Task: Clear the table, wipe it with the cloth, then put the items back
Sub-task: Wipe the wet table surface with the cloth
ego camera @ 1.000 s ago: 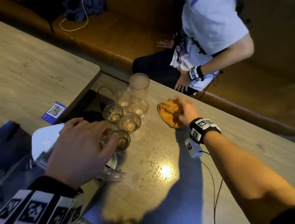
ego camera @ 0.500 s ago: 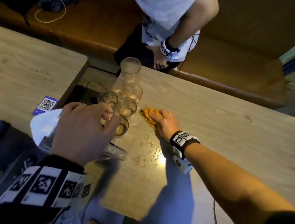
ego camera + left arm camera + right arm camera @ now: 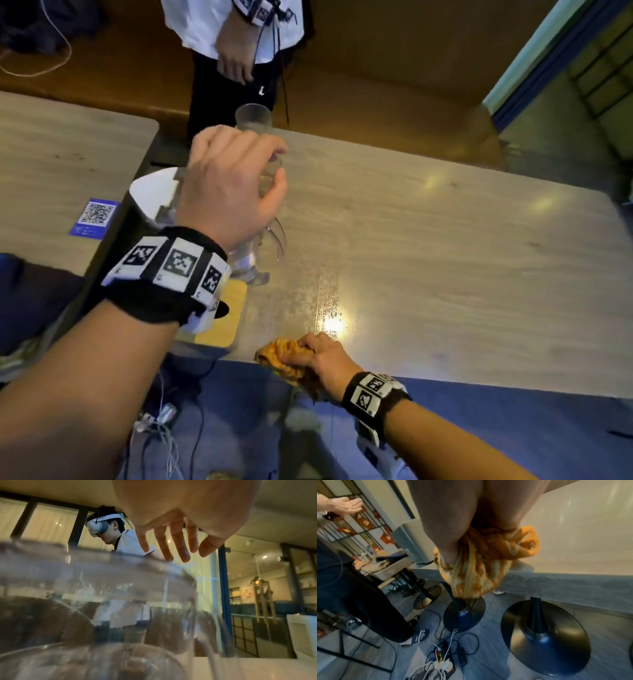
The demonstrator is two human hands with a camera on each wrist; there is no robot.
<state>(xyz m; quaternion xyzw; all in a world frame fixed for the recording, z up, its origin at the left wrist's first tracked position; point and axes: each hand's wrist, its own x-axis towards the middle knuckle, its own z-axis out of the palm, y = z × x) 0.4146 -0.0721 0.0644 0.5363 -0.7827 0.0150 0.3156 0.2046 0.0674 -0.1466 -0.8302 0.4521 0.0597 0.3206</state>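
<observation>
My right hand (image 3: 310,349) grips a bunched orange cloth (image 3: 286,358) at the near edge of the wooden table (image 3: 445,240). In the right wrist view the cloth (image 3: 488,563) hangs partly over that edge under my hand (image 3: 453,534). My left hand (image 3: 279,168) hovers over a cluster of glasses at the table's left end, hiding most of them. A tall ribbed glass (image 3: 253,118) shows beyond it and a clear pitcher (image 3: 272,240) below it. In the left wrist view its fingers (image 3: 171,547) are spread and straight above the pitcher's rim (image 3: 120,566), holding nothing.
A wood-lidded box (image 3: 224,318) and a white object (image 3: 154,192) sit by the left end. A second table (image 3: 68,164) with a QR card (image 3: 96,217) stands left. Another person (image 3: 236,41) stands across. Table bases (image 3: 546,635) and cables (image 3: 443,662) are on the floor.
My right hand has dragged the cloth from beside the glasses to the near table edge. The left hand stays over the glasses. The person opposite has stood up.
</observation>
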